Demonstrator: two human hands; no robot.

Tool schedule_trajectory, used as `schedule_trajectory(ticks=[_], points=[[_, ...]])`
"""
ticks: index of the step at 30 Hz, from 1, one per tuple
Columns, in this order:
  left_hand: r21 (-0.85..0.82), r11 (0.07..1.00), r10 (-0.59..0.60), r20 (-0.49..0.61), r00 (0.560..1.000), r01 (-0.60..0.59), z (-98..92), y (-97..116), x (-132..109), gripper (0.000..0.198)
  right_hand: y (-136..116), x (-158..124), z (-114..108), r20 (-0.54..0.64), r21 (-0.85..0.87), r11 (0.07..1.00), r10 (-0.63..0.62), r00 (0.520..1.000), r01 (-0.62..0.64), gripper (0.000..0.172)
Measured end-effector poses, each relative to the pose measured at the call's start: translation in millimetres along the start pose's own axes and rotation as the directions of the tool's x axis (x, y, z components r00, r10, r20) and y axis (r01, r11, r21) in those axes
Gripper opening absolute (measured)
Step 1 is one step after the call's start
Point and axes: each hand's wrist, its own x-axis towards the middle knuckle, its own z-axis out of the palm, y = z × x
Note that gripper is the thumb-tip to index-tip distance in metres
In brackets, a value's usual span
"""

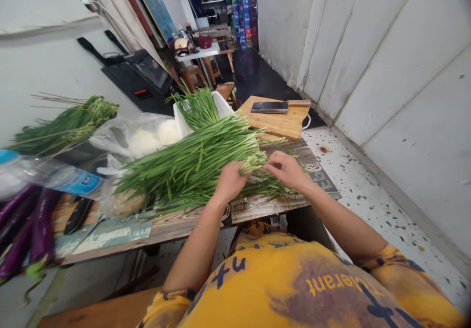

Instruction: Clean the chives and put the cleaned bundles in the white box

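A big heap of long green garlic chives [191, 159] lies across the wooden table, pale root ends pointing right. My left hand [231, 181] is closed around a small bunch of chives [253, 164] at the near right side of the heap, its cut-looking pale ends sticking out past the fingers. Close beside those ends, my right hand [286, 170] is closed in a pinch; whatever is between its fingertips is too small to make out. Loose green scraps lie on the table beneath both hands. Behind the heap, more chives [198, 110] rest in a white container [222, 105].
At the back right, a cleaver [270, 107] lies on a wooden cutting board [272, 122]. Leftward are a plastic bag [138, 129] with white round vegetables, a water bottle [61, 175], eggplants [44, 220], a black-handled knife [78, 216] and another bunch of greens [69, 122].
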Motion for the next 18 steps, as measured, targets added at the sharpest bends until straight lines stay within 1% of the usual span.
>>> schedule_trajectory(ticks=[3,6,9,10,12,13,15,16,17,18], points=[[-0.064,0.997,-0.04,-0.008,0.999,0.039,0.5,-2.1,0.5,0.017,-3.2,-0.5,1.3,0.041,-0.055,0.998,-0.04,0.998,0.042,0.018],[-0.043,0.999,-0.033,0.003,0.999,0.033,1.5,-2.8,1.2,0.017,-7.1,0.7,8.7,0.172,-0.196,0.969,-0.115,0.978,0.148,0.02],[-0.022,1.0,-0.002,0.007,1.0,0.002,2.1,-1.9,0.6,0.018,-8.0,4.4,17.5,0.288,-0.309,0.927,-0.121,0.95,0.211,0.022],[-0.024,1.0,0.01,0.013,1.0,-0.009,1.9,-1.3,0.0,0.018,-6.9,5.2,18.1,0.308,-0.313,0.925,-0.117,0.944,0.217,0.023],[-0.029,0.999,0.019,0.032,0.999,-0.018,0.8,-0.8,-1.6,0.017,-2.1,4.4,13.1,0.337,-0.252,0.944,-0.122,0.934,0.214,0.027],[-0.029,0.999,0.013,0.039,0.999,-0.012,-0.1,-1.2,-2.2,0.016,1.5,2.7,7.3,0.338,-0.198,0.961,-0.118,0.934,0.193,0.029],[-0.045,0.999,-0.023,0.033,0.999,0.025,-2.5,-3.3,-2.6,0.016,9.9,-3.0,-8.4,0.282,-0.099,0.992,-0.045,0.958,0.076,0.033],[-0.065,0.997,-0.045,0.021,0.999,0.046,-3.8,-5.0,-2.2,0.016,13.9,-6.3,-16.7,0.224,-0.076,0.997,0.035,0.974,-0.018,0.034],[-0.091,0.994,-0.063,0.006,0.998,0.063,-4.9,-6.9,-1.4,0.018,17.0,-9.3,-23.9,0.16,-0.078,0.991,0.121,0.98,-0.11,0.037],[-0.117,0.99,-0.074,-0.008,0.997,0.073,-5.8,-8.8,-0.3,0.02,19.0,-11.7,-28.7,0.114,-0.098,0.978,0.192,0.975,-0.182,0.041]])
